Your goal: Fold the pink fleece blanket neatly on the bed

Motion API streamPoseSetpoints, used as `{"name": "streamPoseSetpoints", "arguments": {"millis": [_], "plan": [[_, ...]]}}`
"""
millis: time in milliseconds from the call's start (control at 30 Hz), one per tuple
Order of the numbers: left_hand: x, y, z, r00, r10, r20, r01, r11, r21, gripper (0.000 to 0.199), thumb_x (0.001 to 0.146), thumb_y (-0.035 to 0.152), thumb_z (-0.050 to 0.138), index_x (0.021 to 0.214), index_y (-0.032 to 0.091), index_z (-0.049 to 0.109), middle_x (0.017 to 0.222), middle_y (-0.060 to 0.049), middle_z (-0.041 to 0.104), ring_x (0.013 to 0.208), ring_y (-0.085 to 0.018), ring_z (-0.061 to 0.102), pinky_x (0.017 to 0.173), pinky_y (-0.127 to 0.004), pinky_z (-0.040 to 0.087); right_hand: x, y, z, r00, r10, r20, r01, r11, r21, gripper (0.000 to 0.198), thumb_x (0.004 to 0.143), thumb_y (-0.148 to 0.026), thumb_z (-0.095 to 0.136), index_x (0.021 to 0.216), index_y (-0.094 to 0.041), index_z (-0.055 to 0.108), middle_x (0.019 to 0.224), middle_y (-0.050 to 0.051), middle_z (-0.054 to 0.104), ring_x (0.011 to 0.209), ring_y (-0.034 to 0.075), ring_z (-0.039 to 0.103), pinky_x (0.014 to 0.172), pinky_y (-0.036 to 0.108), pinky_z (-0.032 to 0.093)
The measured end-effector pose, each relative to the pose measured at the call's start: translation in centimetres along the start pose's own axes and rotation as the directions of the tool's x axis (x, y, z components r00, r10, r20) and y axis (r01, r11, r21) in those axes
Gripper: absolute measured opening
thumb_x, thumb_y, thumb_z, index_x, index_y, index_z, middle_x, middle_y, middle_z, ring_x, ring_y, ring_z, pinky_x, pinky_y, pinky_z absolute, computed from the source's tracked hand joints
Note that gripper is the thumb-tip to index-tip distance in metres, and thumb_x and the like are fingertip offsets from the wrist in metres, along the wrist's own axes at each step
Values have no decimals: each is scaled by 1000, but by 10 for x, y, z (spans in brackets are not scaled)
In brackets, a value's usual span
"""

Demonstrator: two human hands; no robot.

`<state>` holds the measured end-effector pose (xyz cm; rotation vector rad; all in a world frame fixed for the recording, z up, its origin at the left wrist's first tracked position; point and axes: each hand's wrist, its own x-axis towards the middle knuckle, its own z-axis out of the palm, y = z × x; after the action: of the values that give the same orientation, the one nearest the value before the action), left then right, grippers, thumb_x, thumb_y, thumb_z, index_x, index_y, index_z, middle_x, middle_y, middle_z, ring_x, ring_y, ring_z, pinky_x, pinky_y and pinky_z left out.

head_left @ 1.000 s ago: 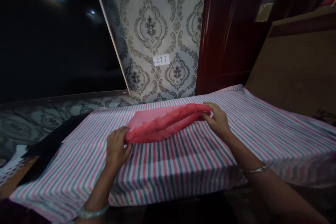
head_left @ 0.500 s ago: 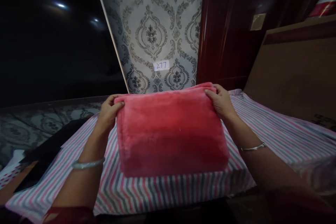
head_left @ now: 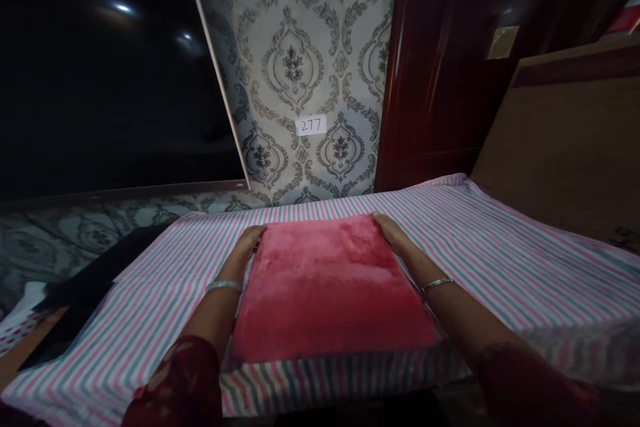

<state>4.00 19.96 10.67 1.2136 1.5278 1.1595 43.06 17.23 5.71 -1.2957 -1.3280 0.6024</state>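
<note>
A folded red plush blanket [head_left: 325,287] lies flat on the striped cloth, its near edge by the table's front edge. At its far left corner my left hand [head_left: 253,239] is closed on the side, fingers partly hidden behind the edge. My right hand [head_left: 387,230] grips the far right corner, and most of its fingers are out of sight beyond the fabric. Both forearms run along the blanket's sides.
The pink, white and grey striped cloth [head_left: 500,247] covers the table. A large cardboard box [head_left: 565,140] stands at the right, a dark screen [head_left: 110,80] at the left. Behind is a patterned wall with a paper label [head_left: 311,125] marked 277.
The blanket's far side has come down from a raised tilt to lie flat on the cloth. Both hands have moved down and closer together with it.
</note>
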Motion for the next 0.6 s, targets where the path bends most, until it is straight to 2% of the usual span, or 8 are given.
{"name": "streamPoseSetpoints", "arguments": {"millis": [100,167,233,333,467,533,600], "plan": [[5,-9,1,997,65,47,-63,998,-30,38,60,49,75,77,16,68,80,-8,72,82,-25,64,76,-36,49,-2,14,-2,997,71,3,-71,997,16,40,79,-55,51,72,-20,68,73,8,71,78,25,65,74,36,53],[7,-14,2,990,121,74,-116,991,-71,40,61,50,75,84,17,70,98,-9,74,102,-26,64,89,-35,48,-3,22,-4,994,105,3,-105,994,31,38,77,-54,52,70,-20,67,76,9,72,82,26,66,79,39,53],[8,-19,1,984,143,105,-131,985,-110,44,60,49,75,90,18,71,106,-10,74,110,-26,62,96,-35,46,-5,27,-5,992,127,8,-128,990,54,37,76,-53,53,74,-20,69,82,9,74,89,28,67,85,41,52],[6,-25,-3,975,123,183,-96,983,-154,49,57,46,78,96,16,71,100,-11,75,101,-28,67,90,-39,51,-8,29,-4,991,130,38,-133,986,98,41,74,-55,58,91,-20,72,97,9,75,96,28,68,90,41,52],[2,-27,-8,945,125,302,-65,977,-201,53,53,36,84,100,16,71,94,-10,76,91,-27,70,84,-39,54,-9,31,-3,992,8,125,-33,978,204,58,75,-58,66,119,-21,67,116,10,72,106,26,67,94,41,51],[3,-23,-8,936,162,313,-116,980,-162,50,51,33,85,97,16,72,91,-9,75,91,-28,69,83,-39,54,-6,34,-2,993,-23,120,-3,978,209,62,72,-57,69,122,-20,65,116,10,72,106,27,67,93,41,52],[6,-19,-5,937,216,275,-196,976,-97,46,48,33,84,90,17,72,87,-8,74,91,-28,67,83,-39,53,0,37,0,996,-29,84,14,984,178,61,66,-52,73,116,-19,66,110,11,73,101,27,68,88,41,53]]}}
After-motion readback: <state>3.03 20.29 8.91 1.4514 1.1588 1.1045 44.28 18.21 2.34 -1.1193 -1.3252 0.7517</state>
